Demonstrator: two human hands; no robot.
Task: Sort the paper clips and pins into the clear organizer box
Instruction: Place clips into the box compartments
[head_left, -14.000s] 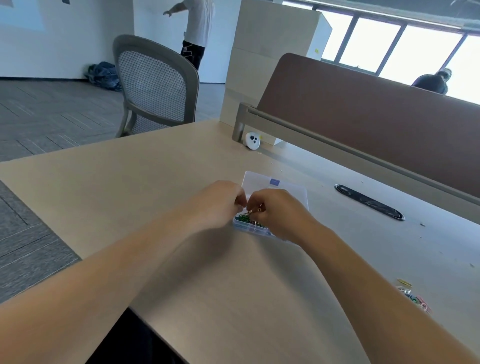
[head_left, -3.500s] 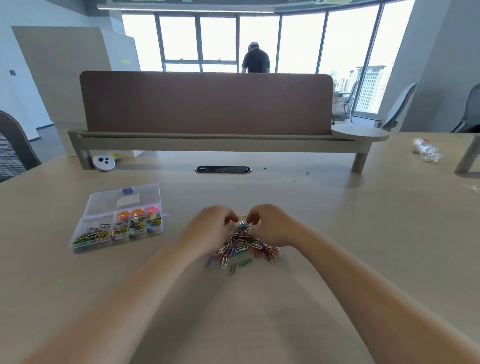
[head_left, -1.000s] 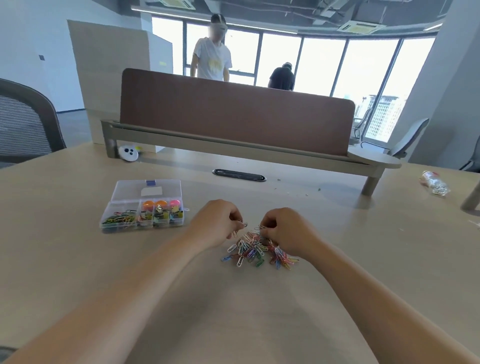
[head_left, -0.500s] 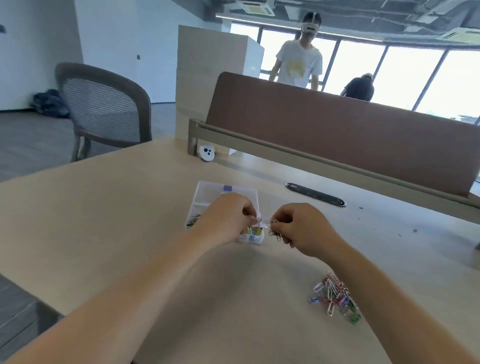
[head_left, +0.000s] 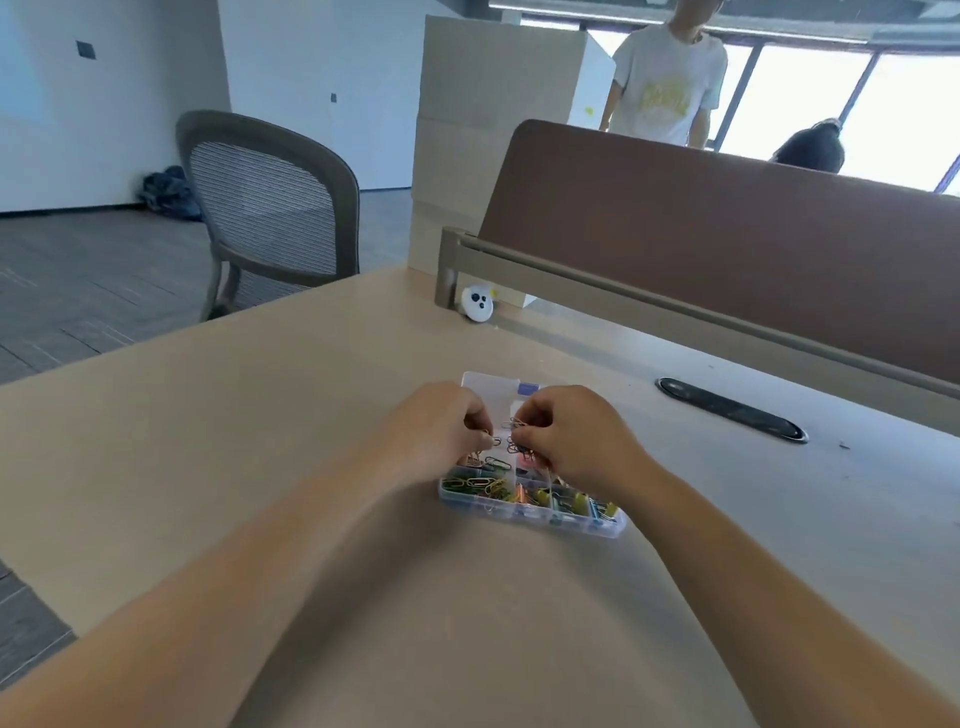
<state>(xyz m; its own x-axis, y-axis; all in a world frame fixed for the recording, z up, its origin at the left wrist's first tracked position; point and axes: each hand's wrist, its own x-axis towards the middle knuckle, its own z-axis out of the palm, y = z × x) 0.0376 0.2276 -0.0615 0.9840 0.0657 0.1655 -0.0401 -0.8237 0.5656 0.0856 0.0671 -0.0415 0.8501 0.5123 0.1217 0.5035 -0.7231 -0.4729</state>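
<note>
**Subject item.** The clear organizer box (head_left: 524, 512) sits on the desk (head_left: 260, 441) straight ahead of the person, with its lid (head_left: 488, 387) thrown back on the far side. The near left compartment holds sorted clips (head_left: 480, 483) in mixed colours. The compartments to the right hold yellow and dark items (head_left: 576, 503), too small to identify.

**Hands.** The left hand (head_left: 441, 428) and right hand (head_left: 576, 441) are over the open box, knuckles almost meeting, both curled. The right hand pinches a small tangle of paper clips (head_left: 517, 434) at its fingertips. The left hand pinches the same tangle from the other side. Whether the clips are linked cannot be determined.

**Change noted.** One second ago both hands were working in the loose pile on the desk, with the box well off to the left. Half a second ago they had reached the box carrying clips, with the pile left behind by the right forearm. Now they are directly above the compartments, and the pile is out of view.

**Assessment.** A batch is in transfer, and release into a compartment appears to be the step in hand. The pile was still sizeable, so the task is judged well short of complete.

**Surroundings.** A white round device (head_left: 477, 304) lies by the brown divider (head_left: 727, 249). There is also a cable slot (head_left: 730, 410), a mesh chair (head_left: 270, 208) and a person in a white shirt (head_left: 667, 78) beyond.
</note>
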